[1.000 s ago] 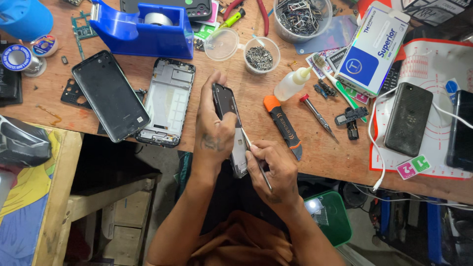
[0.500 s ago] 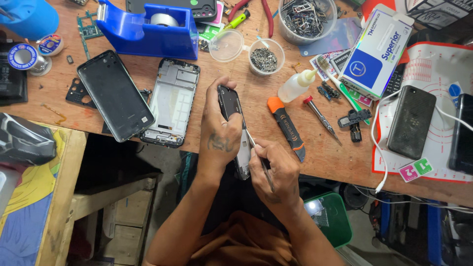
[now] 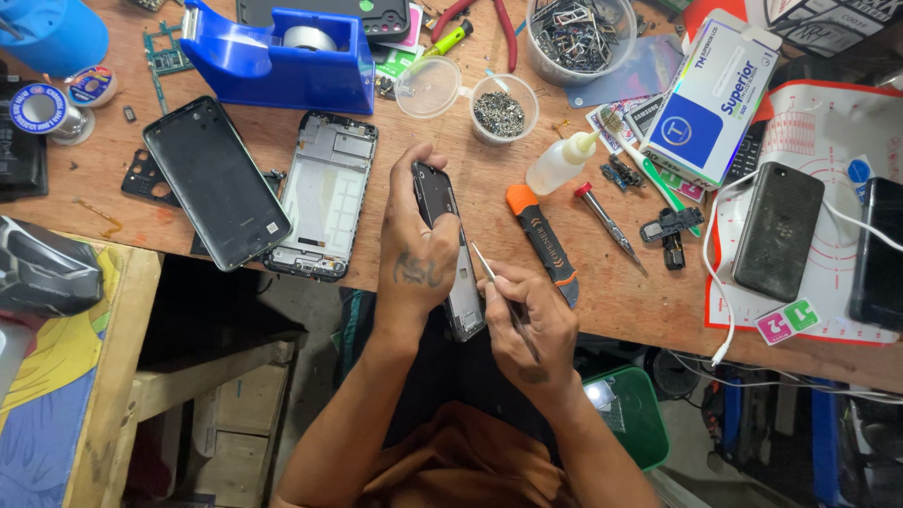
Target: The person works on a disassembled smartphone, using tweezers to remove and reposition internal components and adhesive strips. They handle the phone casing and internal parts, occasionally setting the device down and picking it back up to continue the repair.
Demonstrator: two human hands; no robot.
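Head view: the left hand (image 3: 419, 254) is wrapped around an opened phone (image 3: 450, 246), held on edge over the near side of the workbench (image 3: 489, 193). The right hand (image 3: 527, 325) pinches tweezers (image 3: 497, 287), tips at the phone's edge. Likely picking a small part loose; next calls for a steady lift.
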